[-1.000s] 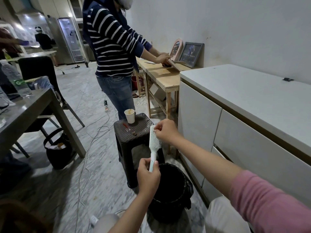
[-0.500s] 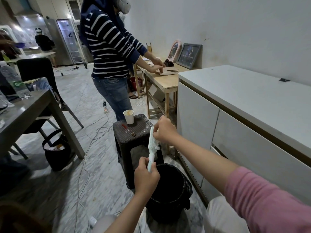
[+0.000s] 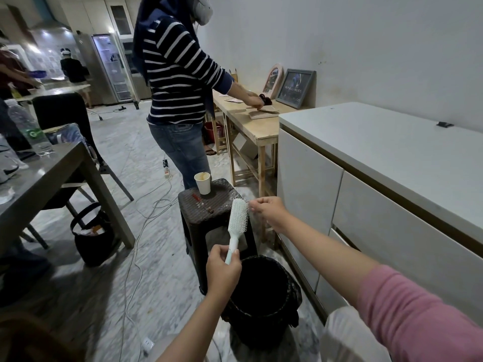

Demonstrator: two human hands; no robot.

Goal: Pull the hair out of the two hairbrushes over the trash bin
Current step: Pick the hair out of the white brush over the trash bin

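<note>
My left hand (image 3: 222, 270) grips the handle of a pale mint hairbrush (image 3: 237, 218), which stands upright with its bristles facing right, above the near rim of the black trash bin (image 3: 287, 291). My right hand (image 3: 269, 211) is just to the right of the brush head, its fingertips pinched together at the top bristles. Any hair between the fingers is too fine to see. Only one hairbrush is visible.
A dark plastic stool (image 3: 209, 207) behind the bin carries a paper cup (image 3: 202, 183) and a small red item. A white cabinet (image 3: 366, 178) stands to the right. A person in a striped top (image 3: 177, 82) works at a wooden table (image 3: 251, 124). Cables (image 3: 146, 218) cross the floor.
My right hand has drawn away from the brush head to its right side, and the brush has turned so its bristles show more. My left hand keeps its hold on the handle.
</note>
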